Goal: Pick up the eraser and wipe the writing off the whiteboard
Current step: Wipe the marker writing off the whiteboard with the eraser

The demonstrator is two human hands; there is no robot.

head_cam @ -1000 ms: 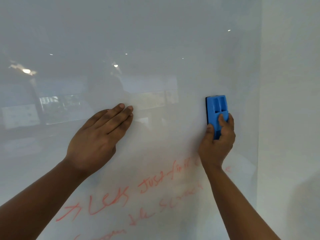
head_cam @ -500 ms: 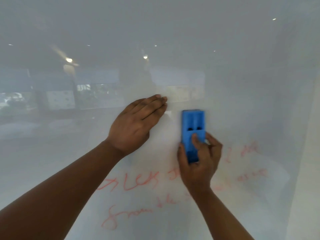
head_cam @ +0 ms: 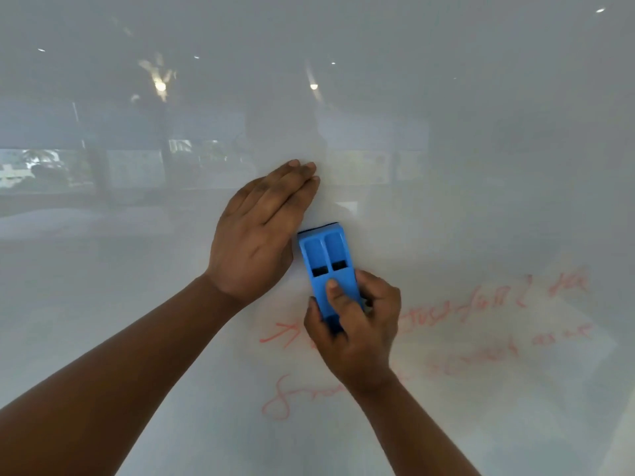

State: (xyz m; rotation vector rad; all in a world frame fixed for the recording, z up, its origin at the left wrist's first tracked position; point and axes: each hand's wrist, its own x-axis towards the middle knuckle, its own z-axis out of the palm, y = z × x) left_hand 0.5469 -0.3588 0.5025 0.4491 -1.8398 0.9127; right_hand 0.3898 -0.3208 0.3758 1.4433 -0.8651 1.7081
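A glossy whiteboard point(head_cam: 464, 187) fills the view. My right hand point(head_cam: 354, 334) grips the lower half of a blue plastic eraser point(head_cam: 326, 259) and presses it flat on the board, upright and slightly tilted left. Just left of it, my left hand point(head_cam: 257, 231) lies flat on the board, fingers together and pointing up-right, almost touching the eraser's side. Faded red writing point(head_cam: 481, 307) runs in several lines below and to the right of the eraser; my right hand hides part of the top line. A red scrawl point(head_cam: 278, 403) sits lower left of my right wrist.
The board's upper half carries no writing and mirrors ceiling lights point(head_cam: 159, 85) and windows point(head_cam: 103, 166). A paler strip at the far lower right edge point(head_cam: 623, 441) looks like wall beside the board.
My right hand has slid the eraser leftward along the board until it sits beside my left hand. The view has shifted, so the red writing now lies to the right.
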